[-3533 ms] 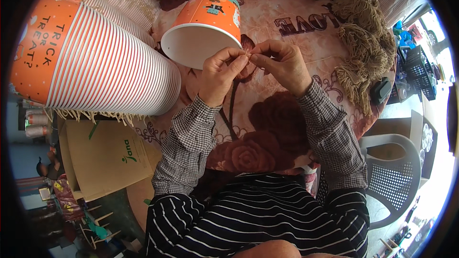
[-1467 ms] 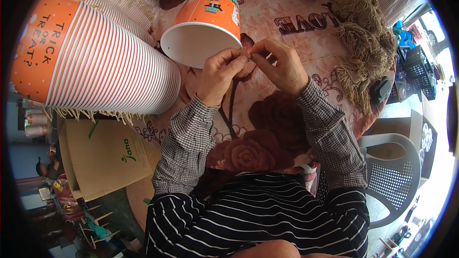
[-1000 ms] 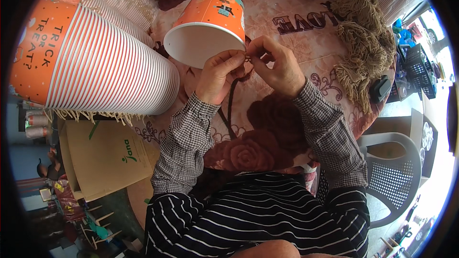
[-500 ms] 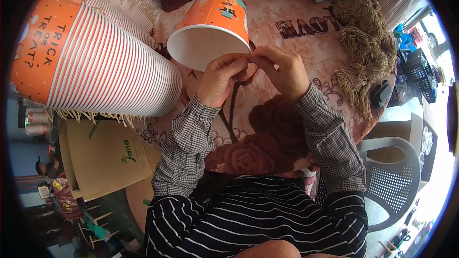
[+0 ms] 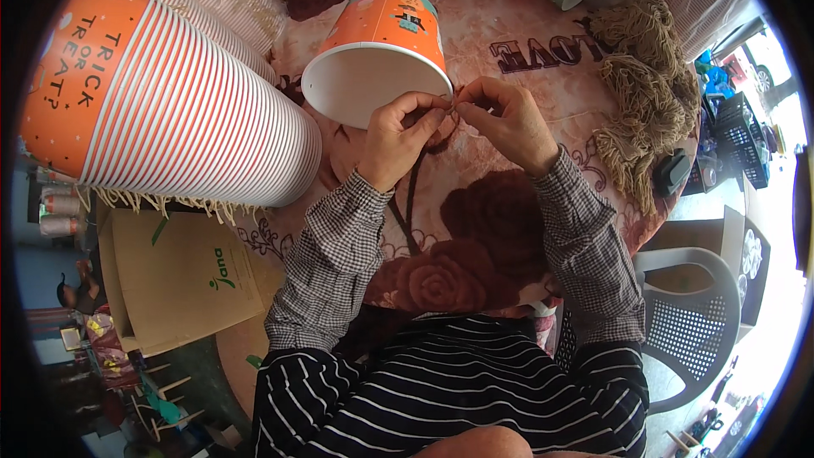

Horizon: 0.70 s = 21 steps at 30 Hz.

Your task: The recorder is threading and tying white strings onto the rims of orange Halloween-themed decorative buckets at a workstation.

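Tub (image 5: 373,30): orange, on its side on the cloth (image 5: 483,25), white mouth facing us.
Left hand (image 5: 397,142): thumb and forefinger pinched on a small piece (image 5: 451,108), too tiny for us to identify, by the tub's rim.
Right hand (image 5: 514,129): fingertips pinched on the same piece, meeting the left.
Stack (image 5: 212,110): nested, orange and white, left of the tub.
Fringe (image 5: 644,76): beige, bunched, at our right.

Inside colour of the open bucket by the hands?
White inside the bucket; best seen in the head view.
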### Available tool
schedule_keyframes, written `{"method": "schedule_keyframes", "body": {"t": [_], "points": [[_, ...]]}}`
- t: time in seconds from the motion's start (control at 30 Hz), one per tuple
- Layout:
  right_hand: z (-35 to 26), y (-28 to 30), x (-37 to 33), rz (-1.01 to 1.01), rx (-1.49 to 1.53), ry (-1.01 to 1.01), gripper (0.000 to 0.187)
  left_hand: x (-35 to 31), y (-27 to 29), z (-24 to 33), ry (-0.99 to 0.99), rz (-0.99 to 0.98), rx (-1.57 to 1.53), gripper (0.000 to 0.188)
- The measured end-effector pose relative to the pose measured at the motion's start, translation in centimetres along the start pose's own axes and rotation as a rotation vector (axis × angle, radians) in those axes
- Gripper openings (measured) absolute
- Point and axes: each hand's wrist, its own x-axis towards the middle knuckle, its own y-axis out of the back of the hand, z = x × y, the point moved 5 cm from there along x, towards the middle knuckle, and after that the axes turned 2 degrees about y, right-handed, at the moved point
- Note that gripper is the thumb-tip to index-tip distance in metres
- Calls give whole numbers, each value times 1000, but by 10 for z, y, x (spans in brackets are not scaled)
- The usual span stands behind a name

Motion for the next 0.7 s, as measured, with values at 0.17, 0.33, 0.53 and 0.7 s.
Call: {"method": "schedule_keyframes", "body": {"t": [0.17,0.33,0.53,0.7], "points": [[-1,5,-2,-33,64,-149,19,0,0,-1,19,9,21,11],[5,-2,-3,-78,264,-271,18,1,1,1,-17,20,40,11],[6,-4,-5,-158,261,-329,16,0,4,-2,23,73,60,10],[8,-11,-7,-250,249,-335,15,0,6,-8,18,93,56,11]]}}
